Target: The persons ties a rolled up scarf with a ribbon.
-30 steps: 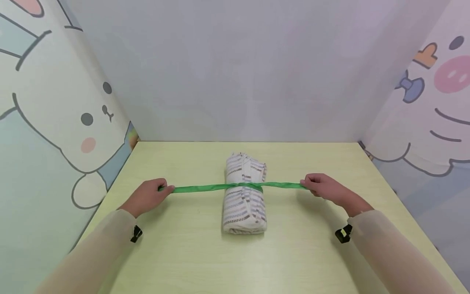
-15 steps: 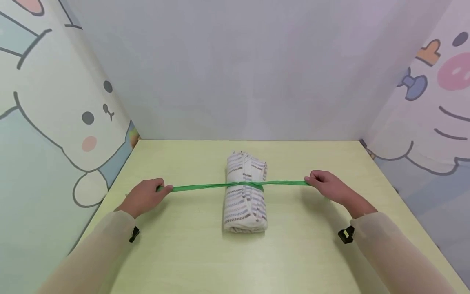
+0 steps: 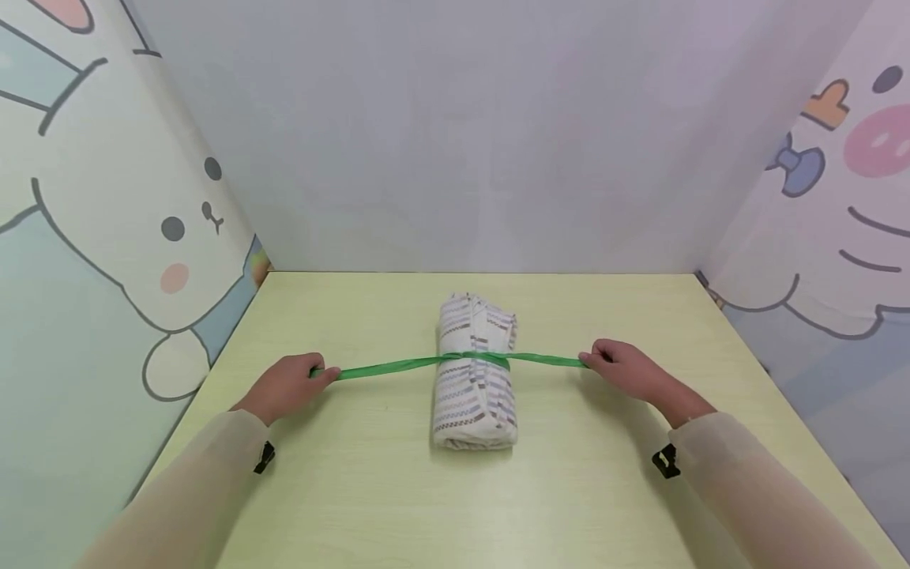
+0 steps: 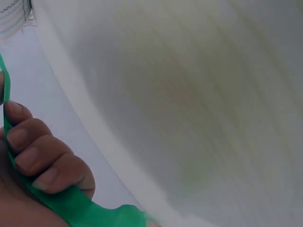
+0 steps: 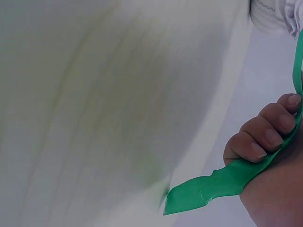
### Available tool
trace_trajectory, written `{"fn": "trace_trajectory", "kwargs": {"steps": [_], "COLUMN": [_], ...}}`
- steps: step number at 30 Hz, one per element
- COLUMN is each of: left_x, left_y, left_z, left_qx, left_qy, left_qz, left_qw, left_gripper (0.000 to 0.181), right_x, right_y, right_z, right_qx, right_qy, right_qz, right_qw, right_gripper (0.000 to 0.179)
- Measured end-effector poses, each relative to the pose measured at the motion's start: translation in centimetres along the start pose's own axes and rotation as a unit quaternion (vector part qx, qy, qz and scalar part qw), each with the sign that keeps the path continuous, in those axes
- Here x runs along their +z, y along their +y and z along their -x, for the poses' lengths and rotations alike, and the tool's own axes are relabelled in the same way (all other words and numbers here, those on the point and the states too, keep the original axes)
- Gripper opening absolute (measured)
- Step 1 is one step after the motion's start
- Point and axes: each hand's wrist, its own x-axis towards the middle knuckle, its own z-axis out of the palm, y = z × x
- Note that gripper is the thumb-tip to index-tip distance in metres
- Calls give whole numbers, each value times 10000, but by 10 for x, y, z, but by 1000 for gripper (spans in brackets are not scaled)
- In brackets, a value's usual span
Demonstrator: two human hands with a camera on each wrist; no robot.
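A rolled striped cloth (image 3: 472, 415) lies lengthwise on the table, white with grey, brown and bluish stripes. Around its middle runs a green ribbon (image 3: 387, 368), crossed or knotted on top; which of these I cannot tell. My left hand (image 3: 287, 386) grips one end of the ribbon to the left of the roll, fingers curled over it. On the other side my right hand (image 3: 626, 370) holds the opposite end. Both wrist views show a loose tail of ribbon (image 4: 80, 208) hanging past the curled fingers (image 5: 265, 127). Each stretch of ribbon sags slightly.
The pale wooden table (image 3: 455, 506) reaches to a plain whitish wall (image 3: 455, 142) at the back. Side walls carry cartoon prints, a rabbit (image 3: 135, 205) at left and a pink-nosed figure (image 3: 881, 142) at right. A small black device sits at each cuff.
Between half a second ago and now, both hands have moved slightly inward and down in the view, and the ribbon has gone from nearly straight to a little slacker. The cloth roll stays put.
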Motion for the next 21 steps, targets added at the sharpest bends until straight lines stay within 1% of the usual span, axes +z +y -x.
{"fn": "trace_trajectory", "kwargs": {"steps": [3,7,10,13,16,18,21], "left_x": [4,9,10,11,8,3,-8], "left_y": [3,6,7,6,6,6,7], "left_z": [-4,-7,-8,-9,-8,-7,-7], "left_qx": [8,-87,-161,-145,-57,39,144], "left_qy": [-27,-56,-80,-164,-300,-443,-684], "left_qz": [-66,-120,-227,-345,-415,-471,-506], "left_qw": [10000,9999,9996,9992,9987,9979,9963], "left_gripper": [43,42,39,35,26,23,32], "right_x": [4,9,13,16,16,13,7], "right_y": [-1,-1,-1,-1,-3,-5,-9], "right_z": [-1,-3,-6,-8,-9,-9,-8], "right_qx": [84,107,91,73,67,9,-65], "right_qy": [-71,-76,-103,-185,-228,-218,-148], "right_qz": [85,260,383,547,735,819,922], "right_qw": [9999,9996,9992,9983,9970,9964,9956], "right_gripper": [43,43,39,32,24,23,30]}}
